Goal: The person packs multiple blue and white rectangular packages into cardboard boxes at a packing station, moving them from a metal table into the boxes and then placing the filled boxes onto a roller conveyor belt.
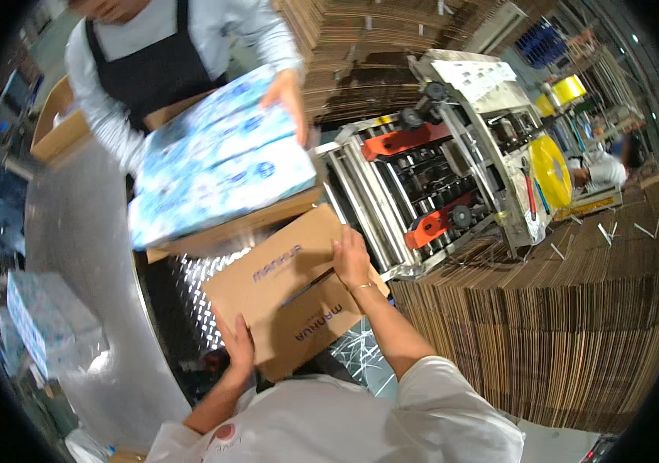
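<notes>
A brown cardboard box [291,282] with dark print sits tilted in front of my body, between my two hands. My left hand [238,343] presses on its near left side, thumb up along the edge. My right hand [351,258] grips its right edge, fingers over the top face. A seam crosses the box's upper face; its underside is hidden. Just beyond, a co-worker in a dark apron holds a blue-and-white plastic-wrapped bundle of packs [225,166] over another cardboard box [248,231].
A metal table [86,224] stands on the left, with another wrapped bundle [48,324] on it. To the right is a roller machine [422,177] with red guides and yellow tape rolls [549,174]. Stacks of flattened cardboard [530,347] fill the near right. Pale strips litter the floor [364,359].
</notes>
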The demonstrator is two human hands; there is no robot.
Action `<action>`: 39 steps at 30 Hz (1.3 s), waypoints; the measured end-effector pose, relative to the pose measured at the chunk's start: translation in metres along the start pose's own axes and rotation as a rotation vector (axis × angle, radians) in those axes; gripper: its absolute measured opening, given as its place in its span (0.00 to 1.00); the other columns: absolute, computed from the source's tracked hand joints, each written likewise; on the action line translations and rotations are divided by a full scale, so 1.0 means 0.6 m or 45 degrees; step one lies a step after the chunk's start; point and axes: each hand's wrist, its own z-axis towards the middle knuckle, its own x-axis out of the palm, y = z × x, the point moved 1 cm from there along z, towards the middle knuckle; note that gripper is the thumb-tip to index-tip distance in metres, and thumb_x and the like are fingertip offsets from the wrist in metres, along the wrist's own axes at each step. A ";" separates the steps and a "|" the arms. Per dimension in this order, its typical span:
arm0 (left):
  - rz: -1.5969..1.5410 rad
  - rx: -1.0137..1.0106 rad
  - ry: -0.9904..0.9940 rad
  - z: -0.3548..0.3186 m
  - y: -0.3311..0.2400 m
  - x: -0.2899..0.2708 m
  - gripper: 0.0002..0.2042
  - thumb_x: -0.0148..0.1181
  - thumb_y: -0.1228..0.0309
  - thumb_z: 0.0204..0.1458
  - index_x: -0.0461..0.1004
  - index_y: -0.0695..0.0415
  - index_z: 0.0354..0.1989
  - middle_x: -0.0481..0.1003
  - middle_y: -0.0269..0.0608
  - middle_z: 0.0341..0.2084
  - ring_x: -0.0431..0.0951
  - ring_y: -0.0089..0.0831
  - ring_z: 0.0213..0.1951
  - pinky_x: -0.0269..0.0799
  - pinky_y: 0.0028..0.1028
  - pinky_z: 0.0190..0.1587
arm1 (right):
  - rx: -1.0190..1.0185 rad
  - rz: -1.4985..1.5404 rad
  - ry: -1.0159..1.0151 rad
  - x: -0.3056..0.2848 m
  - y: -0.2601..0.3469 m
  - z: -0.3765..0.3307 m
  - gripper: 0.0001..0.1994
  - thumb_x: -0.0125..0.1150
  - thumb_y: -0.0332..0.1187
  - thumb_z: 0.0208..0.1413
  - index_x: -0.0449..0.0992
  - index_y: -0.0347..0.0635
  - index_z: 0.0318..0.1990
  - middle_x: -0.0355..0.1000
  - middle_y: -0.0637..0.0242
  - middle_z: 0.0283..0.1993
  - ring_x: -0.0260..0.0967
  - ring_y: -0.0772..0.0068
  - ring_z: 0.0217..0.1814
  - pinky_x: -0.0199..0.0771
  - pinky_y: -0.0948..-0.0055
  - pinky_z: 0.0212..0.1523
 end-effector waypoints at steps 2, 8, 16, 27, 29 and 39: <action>0.168 0.039 -0.174 -0.078 0.003 -0.014 0.31 0.43 0.69 0.56 0.34 0.65 0.63 0.41 0.55 0.62 0.47 0.41 0.61 0.43 0.33 0.61 | -0.152 0.081 0.070 -0.004 0.040 0.008 0.23 0.46 0.35 0.53 0.58 0.29 0.55 0.60 0.47 0.51 0.57 0.49 0.53 0.50 0.58 0.60; 0.042 0.157 -0.133 0.061 -0.062 0.358 0.31 0.44 0.67 0.57 0.36 0.66 0.63 0.43 0.56 0.61 0.50 0.42 0.60 0.44 0.32 0.60 | -0.261 -0.596 -0.120 -0.113 -0.166 0.266 0.27 0.43 0.44 0.55 0.57 0.33 0.57 0.48 0.45 0.63 0.35 0.43 0.68 0.28 0.35 0.59; 0.304 0.363 0.116 0.233 -0.088 0.608 0.35 0.46 0.59 0.54 0.37 0.67 0.62 0.51 0.64 0.57 0.53 0.49 0.58 0.46 0.34 0.59 | -0.186 -0.470 -0.259 -0.142 -0.231 0.266 0.27 0.43 0.41 0.55 0.55 0.28 0.57 0.47 0.43 0.63 0.40 0.45 0.67 0.37 0.52 0.64; 0.789 0.079 1.144 0.265 0.113 0.361 0.25 0.35 0.49 0.56 0.62 0.53 0.55 0.68 0.53 0.47 0.68 0.46 0.48 0.62 0.33 0.49 | 0.180 -0.029 0.786 -0.003 -0.145 -0.157 0.15 0.51 0.37 0.48 0.70 0.34 0.40 0.69 0.45 0.38 0.65 0.43 0.42 0.63 0.53 0.43; 1.119 0.030 1.236 0.168 0.132 0.252 0.27 0.30 0.49 0.56 0.65 0.59 0.51 0.68 0.52 0.48 0.66 0.45 0.51 0.60 0.33 0.52 | 0.514 0.009 0.884 0.054 -0.259 -0.390 0.18 0.46 0.44 0.51 0.74 0.36 0.32 0.71 0.47 0.35 0.69 0.47 0.37 0.66 0.55 0.39; 1.205 -0.686 0.831 0.074 0.379 -0.186 0.15 0.43 0.62 0.52 0.72 0.58 0.38 0.74 0.50 0.27 0.74 0.44 0.33 0.69 0.38 0.33 | 0.378 -0.514 0.919 -0.056 -0.412 -0.725 0.18 0.44 0.48 0.51 0.76 0.45 0.30 0.74 0.58 0.31 0.71 0.57 0.33 0.69 0.64 0.36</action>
